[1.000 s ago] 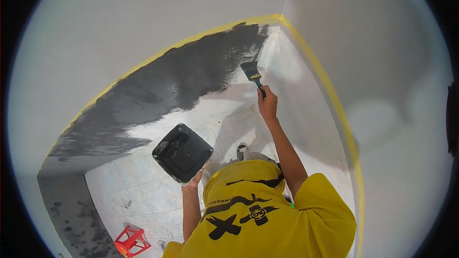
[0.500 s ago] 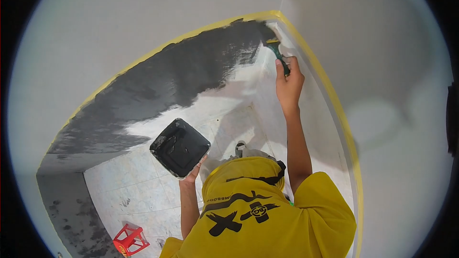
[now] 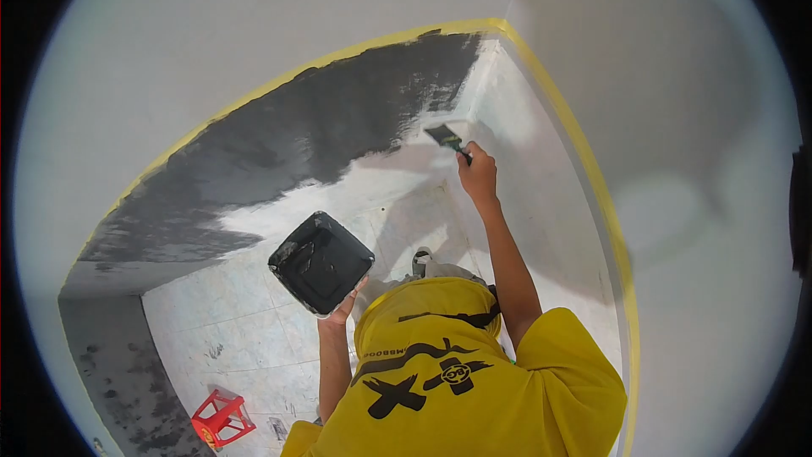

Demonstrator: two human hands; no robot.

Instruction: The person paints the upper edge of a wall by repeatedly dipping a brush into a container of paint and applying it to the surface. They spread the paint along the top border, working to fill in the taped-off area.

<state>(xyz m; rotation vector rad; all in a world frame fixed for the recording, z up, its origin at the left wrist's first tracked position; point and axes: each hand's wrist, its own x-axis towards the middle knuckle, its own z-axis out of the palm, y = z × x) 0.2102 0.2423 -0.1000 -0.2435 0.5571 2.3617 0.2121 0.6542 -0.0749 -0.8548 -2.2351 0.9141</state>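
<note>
Dark paint spreads across the far-left wall, a yellow shirt fills the near side, the left hand clamps a black container mid-scene, a red stool shows near left, and the right hand's fingers close around a brush.

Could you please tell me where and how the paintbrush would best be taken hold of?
I would grip the brush by its slim handle, coming from the end opposite the wide, dark bristles. The handle angles back toward the person, and the right hand already holds it from that side.
</note>
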